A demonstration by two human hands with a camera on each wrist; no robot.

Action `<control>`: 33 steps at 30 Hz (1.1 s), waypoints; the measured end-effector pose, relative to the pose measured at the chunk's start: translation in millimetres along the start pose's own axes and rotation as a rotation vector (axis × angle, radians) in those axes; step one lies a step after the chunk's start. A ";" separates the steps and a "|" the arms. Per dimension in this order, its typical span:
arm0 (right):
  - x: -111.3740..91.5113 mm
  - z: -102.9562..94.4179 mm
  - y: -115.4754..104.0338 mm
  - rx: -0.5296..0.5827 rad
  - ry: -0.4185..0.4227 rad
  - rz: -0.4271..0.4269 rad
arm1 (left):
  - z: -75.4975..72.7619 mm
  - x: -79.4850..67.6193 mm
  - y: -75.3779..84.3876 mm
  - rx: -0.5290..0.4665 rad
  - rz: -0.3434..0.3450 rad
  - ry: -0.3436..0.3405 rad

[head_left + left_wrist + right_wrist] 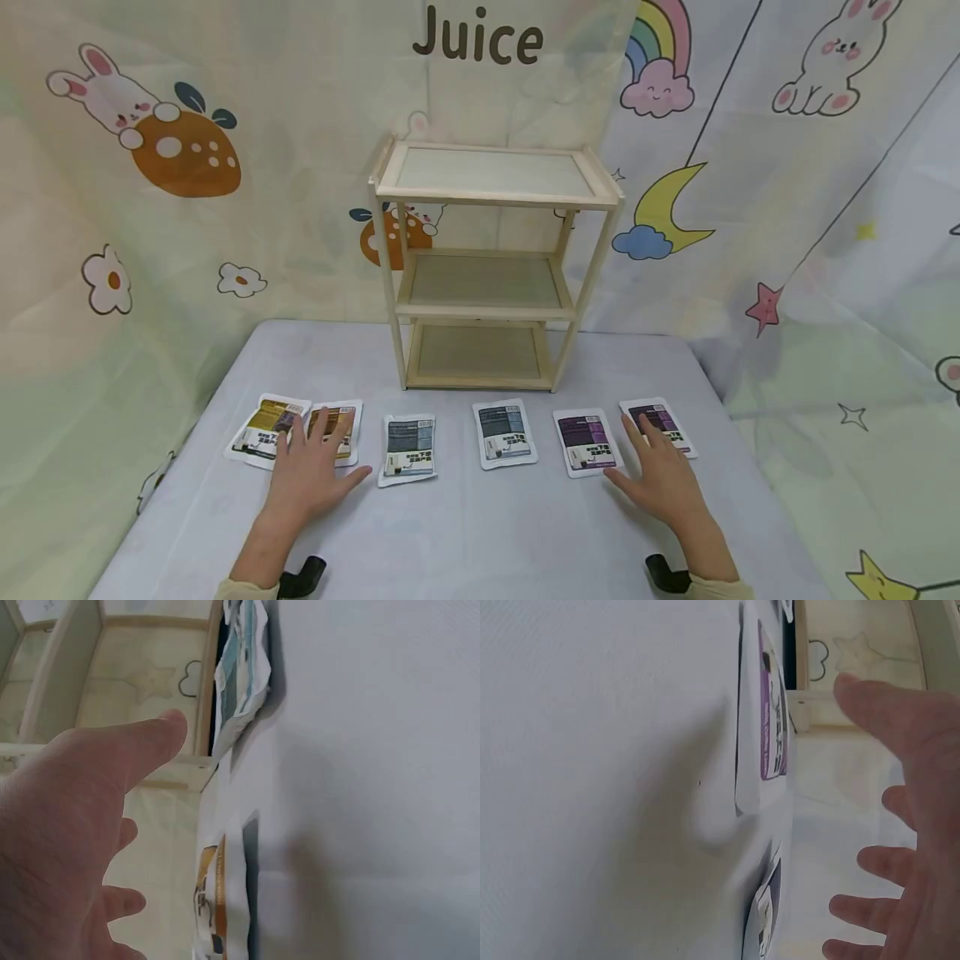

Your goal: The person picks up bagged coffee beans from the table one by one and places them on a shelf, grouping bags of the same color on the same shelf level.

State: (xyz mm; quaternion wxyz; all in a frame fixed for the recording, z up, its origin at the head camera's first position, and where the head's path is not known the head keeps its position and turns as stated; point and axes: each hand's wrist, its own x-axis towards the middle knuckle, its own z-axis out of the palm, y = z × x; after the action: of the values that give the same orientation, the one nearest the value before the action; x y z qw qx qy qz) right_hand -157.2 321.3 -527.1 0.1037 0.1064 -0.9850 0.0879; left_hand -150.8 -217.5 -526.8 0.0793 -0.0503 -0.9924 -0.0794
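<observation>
- Across the white-covered table (480, 525), six flat sealed packets lie label up in a loose, gently curving row, with the text on their labels too small to read.
- At the left end sit a yellow-labelled packet (257, 435) and an orange-labelled packet (347, 447), side by side (the left hand covers part of both, so whether they overlap is hard to tell).
- Toward the middle lie the left blue-labelled packet (409, 450) and the right blue-labelled packet (505, 433), with bare cloth between them.
- At the right end are the inner purple-labelled packet (588, 443) and the outer purple-labelled packet (666, 419), the outer one set slightly farther back.
- Above the yellow and orange pair, the left hand (306, 475) hovers palm down with fingers spread and thumb held out toward the left blue packet; it holds nothing, and the left wrist view shows a gap under the fingertips.
- Over the purple pair, the right hand (660, 475) hovers the same way (fingers apart, thumb pointing inward), clear of the packets in the right wrist view.
- Well apart from each other, the two hands leave both blue packets uncovered between them.
- Behind the row stands a three-tier wooden shelf (487, 313), in front of a cartoon-printed backdrop (300, 167) lettered "Juice".
</observation>
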 end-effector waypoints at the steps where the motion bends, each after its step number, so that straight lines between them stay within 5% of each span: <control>1: -0.2 -0.4 -0.9 0.010 0.004 0.004 | -1.4 0.4 -1.1 -0.011 -0.002 0.004; 15: -3.7 3.6 -11.7 0.122 -0.002 0.023 | -20.4 21.8 0.1 -0.138 0.043 0.059; 25: -4.4 10.5 -15.8 0.168 -0.007 0.029 | -64.2 51.6 14.8 -0.325 0.155 0.183; 33: 1.2 12.4 -22.3 0.195 0.016 0.007 | -105.8 84.1 27.3 -0.431 0.174 0.281</control>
State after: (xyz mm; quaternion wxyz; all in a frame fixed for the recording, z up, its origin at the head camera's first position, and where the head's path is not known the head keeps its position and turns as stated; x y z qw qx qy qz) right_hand -155.6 297.2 -535.4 0.1001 0.1121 -0.9713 0.1846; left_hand -214.5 -200.9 -405.7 0.2105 -0.1396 -0.9237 -0.2881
